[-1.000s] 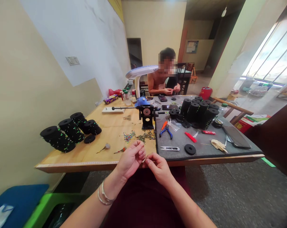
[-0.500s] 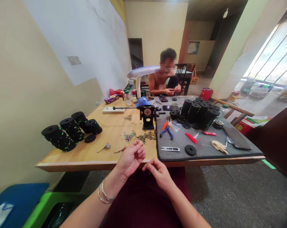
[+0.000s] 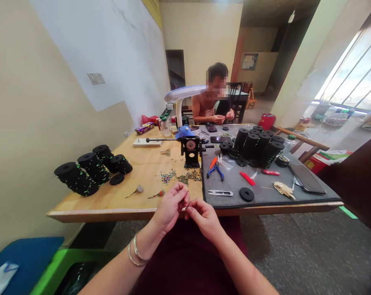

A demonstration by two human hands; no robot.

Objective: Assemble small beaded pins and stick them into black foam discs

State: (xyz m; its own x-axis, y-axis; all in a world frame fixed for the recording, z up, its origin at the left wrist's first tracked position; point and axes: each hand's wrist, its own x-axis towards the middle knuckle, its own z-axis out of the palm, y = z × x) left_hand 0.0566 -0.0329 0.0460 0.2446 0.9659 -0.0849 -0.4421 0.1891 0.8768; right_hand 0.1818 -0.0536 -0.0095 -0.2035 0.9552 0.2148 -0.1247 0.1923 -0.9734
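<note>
My left hand point(image 3: 172, 205), with two bangles on its wrist, is closed in a pinch over the table's front edge. Close against it, my right hand point(image 3: 203, 216) also pinches, thumb against forefinger. Whatever lies between the fingertips is too small to make out. Just beyond the hands are a pile of multicoloured beads point(image 3: 167, 176) and a pile of dark, brassy small parts point(image 3: 190, 177). A feather-like piece with a red band point(image 3: 157, 194) lies left of my left hand, and a grey-tipped one point(image 3: 135, 191) farther left. Behind the piles stands a black hand-cranked winder point(image 3: 191, 151).
Stacks of black foam spools point(image 3: 87, 174) stand at the left, more spools point(image 3: 255, 143) at the right. On the grey mat point(image 3: 274, 194) lie blue-handled pliers point(image 3: 215, 170), thread snips point(image 3: 220, 193) and a black disc point(image 3: 246, 194). A desk lamp point(image 3: 185, 93) rises behind the winder; another person point(image 3: 208, 107) sits across.
My hands have come together, fingertips now nearly touching. The left hand has turned a little and its fingers have drawn inward; the right has risen slightly.
</note>
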